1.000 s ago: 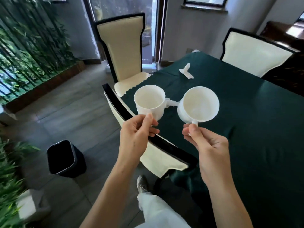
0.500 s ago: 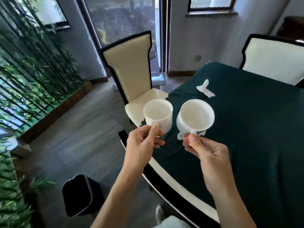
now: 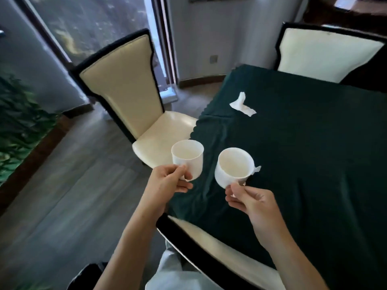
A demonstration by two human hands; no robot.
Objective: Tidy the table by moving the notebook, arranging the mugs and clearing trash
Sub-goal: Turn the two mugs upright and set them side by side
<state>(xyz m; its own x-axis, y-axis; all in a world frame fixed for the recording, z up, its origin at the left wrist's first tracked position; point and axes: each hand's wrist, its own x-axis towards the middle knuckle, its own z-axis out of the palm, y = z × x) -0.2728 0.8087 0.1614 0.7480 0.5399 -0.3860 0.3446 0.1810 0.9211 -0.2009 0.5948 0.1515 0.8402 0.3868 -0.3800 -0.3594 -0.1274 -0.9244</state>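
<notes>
At the left of centre, the left hand (image 3: 167,181) pinches the handle of the left mug (image 3: 187,156), held upright in the air over the table's near-left edge, with the cream chair (image 3: 134,95) behind it. The mug looks empty. Just to its right, apart and not touching, the right mug (image 3: 233,166) tilts its mouth toward the camera, held by its handle in the closed right hand (image 3: 249,203); it too looks empty. A small white scrap (image 3: 257,168) shows at its right rim. Both mugs hover above the green tablecloth (image 3: 303,153), which lies ahead and below, so setting them down probably means lowering forward. Toward the upper centre-right, a crumpled tissue (image 3: 243,105) lies on the cloth, nearer the right hand. No notebook is visible.
</notes>
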